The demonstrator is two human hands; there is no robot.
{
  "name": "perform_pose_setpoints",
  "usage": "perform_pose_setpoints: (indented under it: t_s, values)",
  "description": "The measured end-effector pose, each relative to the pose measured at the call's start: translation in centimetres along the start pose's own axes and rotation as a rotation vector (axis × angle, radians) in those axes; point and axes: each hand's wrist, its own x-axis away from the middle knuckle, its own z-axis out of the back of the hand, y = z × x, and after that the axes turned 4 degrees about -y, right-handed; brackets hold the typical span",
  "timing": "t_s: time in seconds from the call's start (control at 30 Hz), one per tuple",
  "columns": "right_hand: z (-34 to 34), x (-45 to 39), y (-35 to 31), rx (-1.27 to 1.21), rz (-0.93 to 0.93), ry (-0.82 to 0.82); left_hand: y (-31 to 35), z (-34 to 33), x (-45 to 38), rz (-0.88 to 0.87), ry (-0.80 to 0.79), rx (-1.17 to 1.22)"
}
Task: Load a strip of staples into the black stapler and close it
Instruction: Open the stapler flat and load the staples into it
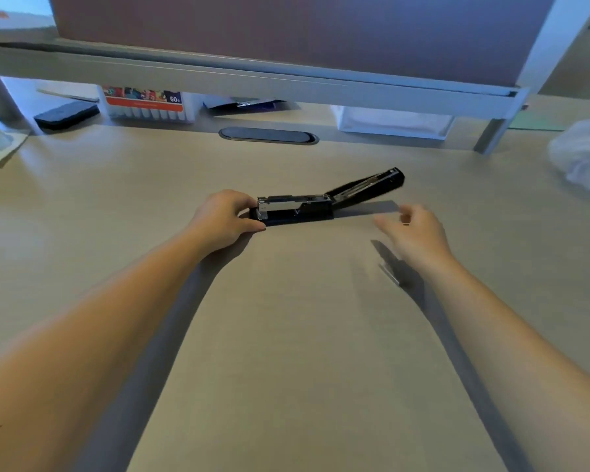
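Observation:
The black stapler (307, 207) lies open on the desk, its lid (372, 185) swung back to the right and the metal staple channel showing. My left hand (223, 218) grips the stapler's left front end between thumb and fingers. My right hand (414, 233) hovers to the right of the stapler, blurred, fingers loosely spread and holding nothing that I can make out. A silver staple strip (389, 272) lies on the desk just under my right wrist, partly in its shadow.
A grey monitor shelf (252, 80) spans the back, with a marker box (147, 103), a dark case (67, 114) and a white box (394, 122) beneath. A cable grommet (268, 135) sits behind the stapler. A white plastic bag (583, 158) lies at the right edge.

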Motion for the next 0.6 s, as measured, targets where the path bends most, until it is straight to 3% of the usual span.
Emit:
perform_pose_setpoints:
  t_s: [0.13, 0.3, 0.6]
  values:
    - [0.4, 4.5, 1.6, 0.139, 0.035, -0.107, 0.4, -0.8, 2.1, 0.047, 0.037, 0.049]
    - [-0.2, 6.9, 2.6, 0.288, 0.174, -0.011, 0.8, -1.3, 4.1, 0.060, 0.085, 0.061]
    - [-0.3, 7.7, 2.3, 0.272, 0.284, 0.075, 1.4, -1.2, 5.8, 0.051, 0.092, 0.031]
